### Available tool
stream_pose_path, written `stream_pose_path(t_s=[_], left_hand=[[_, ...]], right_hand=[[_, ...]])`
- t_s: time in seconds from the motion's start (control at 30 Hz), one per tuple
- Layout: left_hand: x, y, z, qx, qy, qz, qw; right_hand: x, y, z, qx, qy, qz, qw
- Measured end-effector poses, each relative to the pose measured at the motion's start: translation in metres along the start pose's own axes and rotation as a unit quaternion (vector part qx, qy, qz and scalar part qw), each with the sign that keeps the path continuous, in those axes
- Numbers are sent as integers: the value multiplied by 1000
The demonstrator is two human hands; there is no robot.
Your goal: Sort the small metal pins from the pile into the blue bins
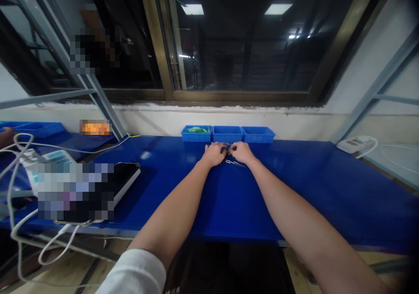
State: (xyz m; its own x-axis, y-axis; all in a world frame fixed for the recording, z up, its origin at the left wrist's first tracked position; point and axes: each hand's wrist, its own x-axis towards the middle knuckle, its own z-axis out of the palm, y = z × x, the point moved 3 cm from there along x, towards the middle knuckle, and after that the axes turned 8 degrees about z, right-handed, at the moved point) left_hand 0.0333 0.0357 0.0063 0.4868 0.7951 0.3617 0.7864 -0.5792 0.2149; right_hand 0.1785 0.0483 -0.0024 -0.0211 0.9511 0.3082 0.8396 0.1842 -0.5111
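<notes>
Both my arms reach out over the blue tabletop. At the small pile of thin dark and shiny metal pieces (235,163), my left hand (215,153) is closed on the left side, its fingertips on some of them. My right hand (241,152) meets the same pile from the right, fingers bent together and almost touching the left ones. Which pieces each hand grips is too small to make out. Some slender pieces lie loose on the table just below the hands, and a few show behind them.
Three blue bins stand behind my hands: the left bin (187,135) holds green material, beside a middle bin (227,138) and a right bin (259,140). A phone (124,178) and white cables are at left. A power strip (353,145) lies right. Another person's hand shows far left.
</notes>
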Motion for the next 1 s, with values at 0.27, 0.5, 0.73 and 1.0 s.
stream_pose_path(t_s=[0.27, 0.5, 0.73, 1.0], left_hand=[[-2, 6, -2, -1, -7, -5, 1000], [-3, 8, -6, -3, 11, 4, 1000], [-1, 7, -7, -19, 47, 31, 998], [-2, 8, -12, -17, 48, 9, 999]], right_hand=[[1, 2, 4, -41, 4, -27, 999], [1, 1, 0, -32, 51, -57, 997], [-3, -7, -10, 26, 74, -76, 994], [-9, -9, -17, 133, 31, -78, 988]])
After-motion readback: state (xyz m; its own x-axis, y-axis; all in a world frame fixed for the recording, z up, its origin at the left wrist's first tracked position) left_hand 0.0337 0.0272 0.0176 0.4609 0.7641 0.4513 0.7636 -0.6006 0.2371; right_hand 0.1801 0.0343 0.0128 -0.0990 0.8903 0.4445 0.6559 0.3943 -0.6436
